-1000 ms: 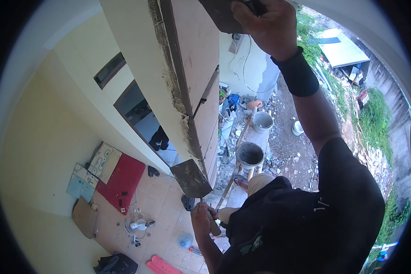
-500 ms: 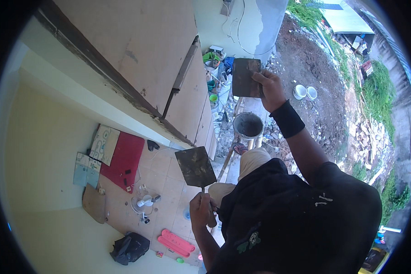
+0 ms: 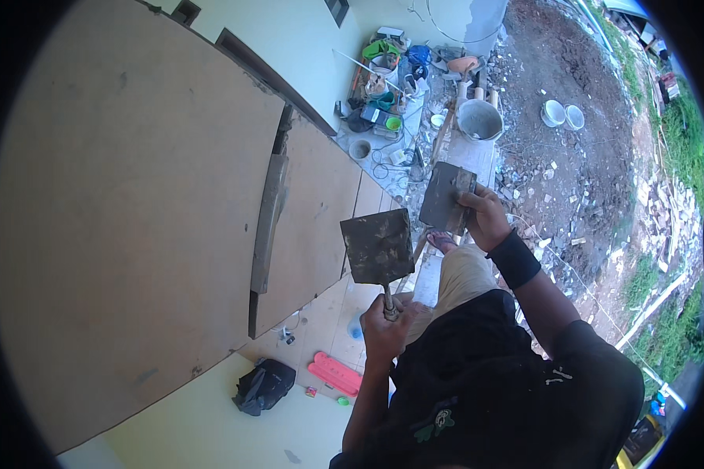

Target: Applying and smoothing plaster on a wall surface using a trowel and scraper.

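Observation:
My left hand (image 3: 385, 334) is wrapped round the handle of a square-bladed trowel (image 3: 377, 244), whose dark blade points up and is streaked with mortar. Just to its right, my right hand (image 3: 489, 220) grips a rectangular plastering trowel (image 3: 443, 195) with a grey, smeared blade. A black band circles my right wrist. The two blades are close together but apart. Beyond the plastering trowel stands a round bucket (image 3: 479, 134) with grey material in it. How the fingers of my right hand close behind the blade is partly hidden.
Large brownish panels (image 3: 156, 211) with a wooden batten (image 3: 270, 223) fill the left. My sandalled foot (image 3: 442, 241) is on a narrow plank platform (image 3: 426, 285). Tools and buckets clutter the far ground beside two white pails (image 3: 553, 113). Rubble lies right; a black bag (image 3: 264, 385) sits lower left.
The view has shifted, with the panels now filling more of the left. My right hand has come down and nearer to the left one. Both hands keep their trowels.

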A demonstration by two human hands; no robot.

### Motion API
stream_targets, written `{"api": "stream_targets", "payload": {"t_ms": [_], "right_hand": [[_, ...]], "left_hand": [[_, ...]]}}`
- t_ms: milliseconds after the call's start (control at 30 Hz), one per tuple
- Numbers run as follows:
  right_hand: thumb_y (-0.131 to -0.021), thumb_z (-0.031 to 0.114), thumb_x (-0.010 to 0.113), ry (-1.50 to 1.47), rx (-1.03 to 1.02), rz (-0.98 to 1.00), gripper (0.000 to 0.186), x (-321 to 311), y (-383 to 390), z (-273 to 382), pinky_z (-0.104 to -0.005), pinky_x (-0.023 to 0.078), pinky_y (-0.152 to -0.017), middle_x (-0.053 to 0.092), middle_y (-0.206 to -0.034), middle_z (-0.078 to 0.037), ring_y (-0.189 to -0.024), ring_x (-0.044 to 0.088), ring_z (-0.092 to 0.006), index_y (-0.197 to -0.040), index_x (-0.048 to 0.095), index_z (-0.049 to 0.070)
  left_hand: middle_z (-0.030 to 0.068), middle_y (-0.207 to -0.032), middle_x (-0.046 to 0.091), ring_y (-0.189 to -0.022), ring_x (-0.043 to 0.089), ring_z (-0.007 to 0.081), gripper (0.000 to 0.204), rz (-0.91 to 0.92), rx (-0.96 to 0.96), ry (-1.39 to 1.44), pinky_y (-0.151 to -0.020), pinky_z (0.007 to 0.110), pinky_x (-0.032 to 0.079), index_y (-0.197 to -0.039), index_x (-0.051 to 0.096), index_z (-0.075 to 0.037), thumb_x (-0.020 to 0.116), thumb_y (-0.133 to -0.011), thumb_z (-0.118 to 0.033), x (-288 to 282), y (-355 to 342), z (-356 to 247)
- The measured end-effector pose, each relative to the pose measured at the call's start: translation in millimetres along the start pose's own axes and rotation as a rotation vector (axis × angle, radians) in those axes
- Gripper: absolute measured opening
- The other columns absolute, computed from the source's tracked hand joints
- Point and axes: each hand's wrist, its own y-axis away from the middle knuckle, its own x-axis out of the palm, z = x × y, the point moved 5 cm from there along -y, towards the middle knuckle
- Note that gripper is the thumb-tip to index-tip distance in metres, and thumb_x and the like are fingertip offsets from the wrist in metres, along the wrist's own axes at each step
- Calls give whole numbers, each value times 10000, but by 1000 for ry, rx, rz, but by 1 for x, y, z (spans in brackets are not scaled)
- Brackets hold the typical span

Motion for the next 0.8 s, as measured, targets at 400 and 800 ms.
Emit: {"api": "stream_targets", "payload": {"t_ms": [400, 800], "right_hand": [[-829, 3, 577, 127, 207, 149, 325, -39, 30, -51, -303, 497, -837, 675, -1018, -49, -902, 637, -138, -1153, 602, -12], [-772, 0, 634, 317, 122, 407, 155, -18, 13, -33, -267, 510, -670, 697, -794, -46, -705, 640, -106, -911, 693, -31]], "left_hand": [[202, -1045, 689, -838, 689, 214, 263, -111, -116, 187, -754, 317, 568, -775, 551, 17, 779, -811, -109, 34, -35, -11], [80, -826, 691, -695, 580, 88, 194, -161, -196, 72, -656, 266, 485, -771, 600, -6, 781, -778, -77, 39, -37, -19]]}}
